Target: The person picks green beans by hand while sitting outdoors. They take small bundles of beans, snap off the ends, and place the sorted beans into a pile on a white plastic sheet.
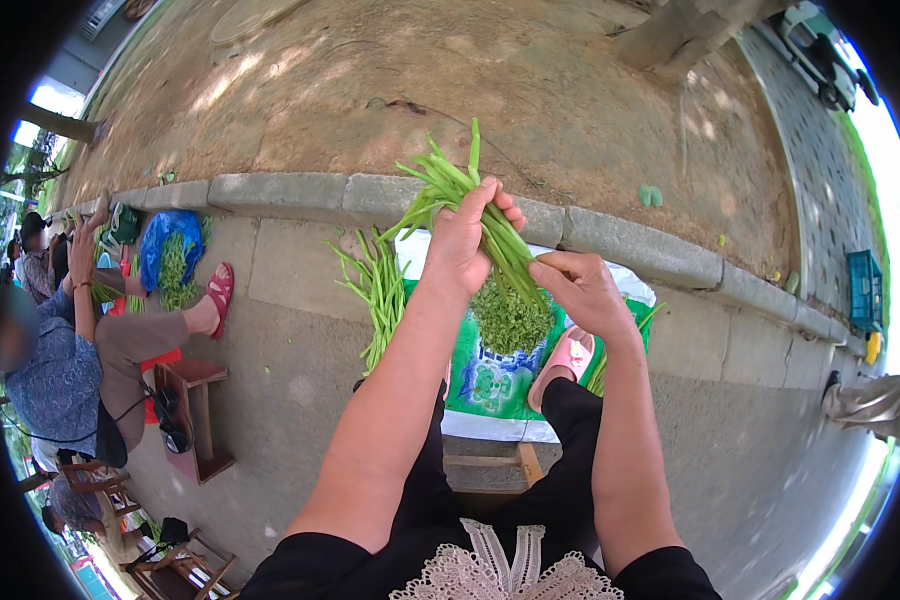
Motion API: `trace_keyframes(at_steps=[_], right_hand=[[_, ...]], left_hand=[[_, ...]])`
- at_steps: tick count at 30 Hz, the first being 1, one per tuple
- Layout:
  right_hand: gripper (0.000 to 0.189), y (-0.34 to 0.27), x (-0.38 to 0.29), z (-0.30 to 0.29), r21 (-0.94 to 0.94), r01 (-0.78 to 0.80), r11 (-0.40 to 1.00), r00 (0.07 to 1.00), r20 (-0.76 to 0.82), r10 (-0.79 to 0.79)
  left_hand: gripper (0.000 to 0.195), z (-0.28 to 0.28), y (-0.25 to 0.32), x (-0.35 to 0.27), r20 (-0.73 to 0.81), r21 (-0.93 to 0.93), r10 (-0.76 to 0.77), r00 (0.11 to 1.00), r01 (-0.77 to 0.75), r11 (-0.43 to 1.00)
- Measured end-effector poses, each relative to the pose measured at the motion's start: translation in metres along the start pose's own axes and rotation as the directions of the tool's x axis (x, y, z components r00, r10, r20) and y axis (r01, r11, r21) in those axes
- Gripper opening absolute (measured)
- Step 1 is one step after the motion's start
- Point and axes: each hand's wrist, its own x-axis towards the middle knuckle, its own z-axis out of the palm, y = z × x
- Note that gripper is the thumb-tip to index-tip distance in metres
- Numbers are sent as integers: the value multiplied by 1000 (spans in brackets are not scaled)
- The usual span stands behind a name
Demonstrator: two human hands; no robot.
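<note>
My left hand (461, 236) grips a bunch of long green vegetable stalks (450, 180) around its middle, with the upper ends fanned out past my thumb. Thumb and fingers of my right hand (581, 289) pinch the lower end of the same bunch; the exact contact is partly hidden. Beneath lies a heap of small green leafy tips (514, 322) on a green and white printed plastic sheet (487, 386). A pile of loose stalks (379, 292) rests at the sheet's left edge. More stalks (598, 379) show at the right, partly behind my arm.
My pink slipper (570, 352) stands on the sheet. A stone kerb (645, 255) runs beyond it, with bare soil and a tree trunk (667, 37) behind. At left a seated person (67, 367) is beside a wooden stool (195, 420) and a blue bag (169, 240) with greens.
</note>
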Motion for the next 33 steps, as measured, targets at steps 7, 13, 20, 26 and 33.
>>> trace_keyframes(at_steps=[7, 13, 20, 26, 33], right_hand=[[24, 6, -2, -13, -21, -151, 988, 962, 226, 152], [22, 10, 0, -23, 239, -54, 969, 980, -172, 98], [22, 13, 2, -27, 444, 24, 896, 933, -331, 139], [24, 18, 2, -37, 605, 128, 786, 891, -418, 177], [29, 23, 4, -44, 706, 123, 698, 822, -466, 327]], left_hand=[[21, 5, -4, -5, 75, 188, -16, 997, 2, 982], [26, 16, 0, -15, 128, 379, -48, 991, -4, 925], [28, 19, -14, -17, 89, 855, -61, 994, -45, 517], [31, 27, -19, -23, 121, 972, -171, 978, -81, 221], [29, 18, -28, -23, 216, 975, -133, 967, -206, 82]])
